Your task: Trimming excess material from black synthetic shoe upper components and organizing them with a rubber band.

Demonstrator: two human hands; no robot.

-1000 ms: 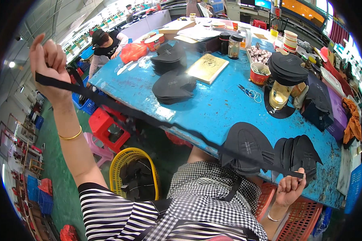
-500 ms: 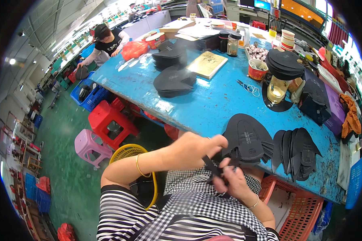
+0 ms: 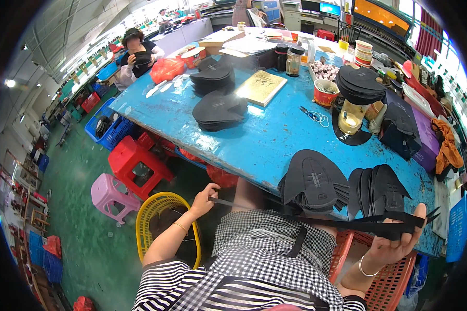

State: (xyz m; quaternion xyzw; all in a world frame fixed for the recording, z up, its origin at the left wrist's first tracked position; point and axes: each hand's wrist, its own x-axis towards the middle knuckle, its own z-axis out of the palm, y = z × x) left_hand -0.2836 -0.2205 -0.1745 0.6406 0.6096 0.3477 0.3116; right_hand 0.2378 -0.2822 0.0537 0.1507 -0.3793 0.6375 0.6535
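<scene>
A long black strap (image 3: 332,223) stretches across my lap in front of the checked apron (image 3: 254,233). Its left end is pinched in the fingers of my left hand (image 3: 202,203), above the yellow basket (image 3: 141,228). My right hand (image 3: 392,250), out by the table's front right edge, has the strap looped over its fingers, with loose ends sticking out beyond them. Just past the strap, a stack of black flat curved pieces (image 3: 312,179) lies at the table edge. Beside it sits a second, fanned stack of black pieces (image 3: 381,189).
More black stacks (image 3: 213,78) and a yellow book (image 3: 262,85) lie on the blue table (image 3: 275,135). A glue jar (image 3: 352,116) stands at right near small scissors (image 3: 311,113). Red stool (image 3: 135,160) and pink stool (image 3: 111,194) stand left; an orange crate (image 3: 392,277) is beneath my right arm.
My hands were close together over the bunched strap; now they are wide apart with it drawn out between them. Across the table, a person has lifted a dark item up in both hands.
</scene>
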